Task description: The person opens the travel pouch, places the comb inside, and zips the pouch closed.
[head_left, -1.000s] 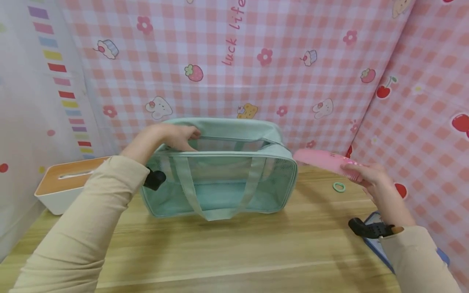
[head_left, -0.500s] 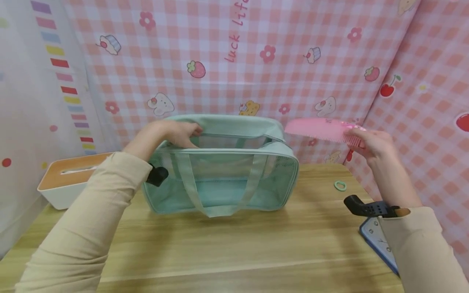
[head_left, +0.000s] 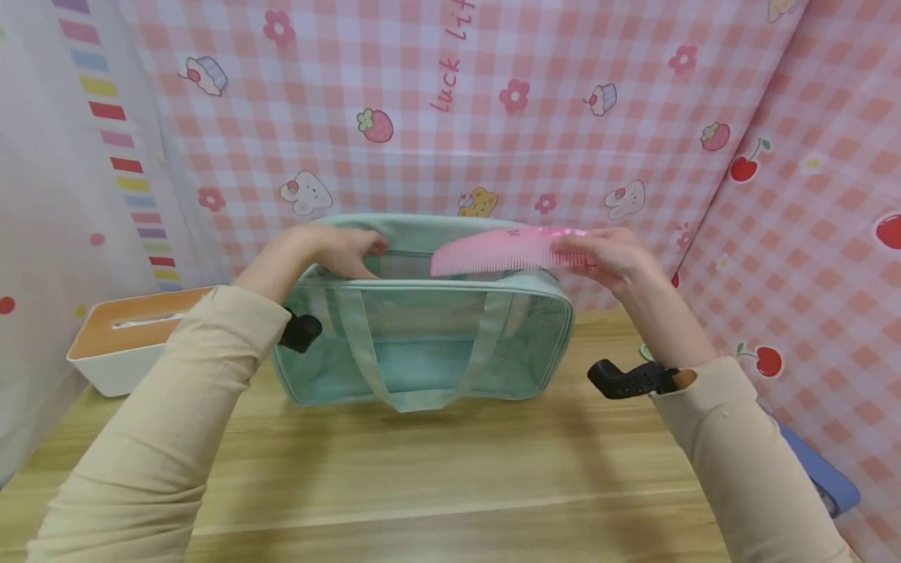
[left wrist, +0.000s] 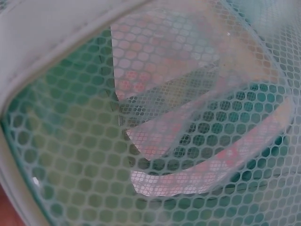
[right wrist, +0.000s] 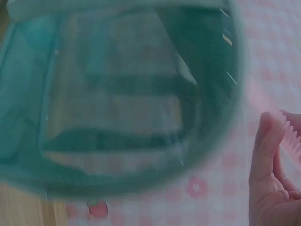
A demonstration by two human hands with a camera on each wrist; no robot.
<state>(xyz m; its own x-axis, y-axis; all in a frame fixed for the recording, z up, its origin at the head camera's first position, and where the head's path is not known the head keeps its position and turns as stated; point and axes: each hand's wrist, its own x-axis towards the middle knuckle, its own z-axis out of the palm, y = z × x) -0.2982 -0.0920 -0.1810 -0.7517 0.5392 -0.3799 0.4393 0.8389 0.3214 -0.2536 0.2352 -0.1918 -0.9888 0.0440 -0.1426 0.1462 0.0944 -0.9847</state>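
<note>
A mint-green see-through travel bag (head_left: 422, 288) stands upright on the table with its top unzipped. At the left end of the opening my left hand (head_left: 345, 250) spans the gap, thumb at the front rim and fingers toward the back rim. Between thumb and fingers my right hand (head_left: 611, 254) pinches one end of a pink comb (head_left: 493, 252). The comb lies level over the right half of the opening, teeth down. In the right wrist view the comb (right wrist: 292, 136) shows beside the bag's clear side. Only the bag's mesh end (left wrist: 84, 141) fills the left wrist view; my left hand is mostly hidden there.
A white tissue box (head_left: 127, 367) with a wooden lid stands left of the bag. A blue object (head_left: 820, 469) lies at the far right, partly behind my sleeve. A green ring (head_left: 644, 351) is mostly covered by my right wrist. Checked cloth walls close the back and right.
My right hand has lifted the comb and carried it left, from beside the bag to above its opening. My left hand has stayed at the bag's rim.
</note>
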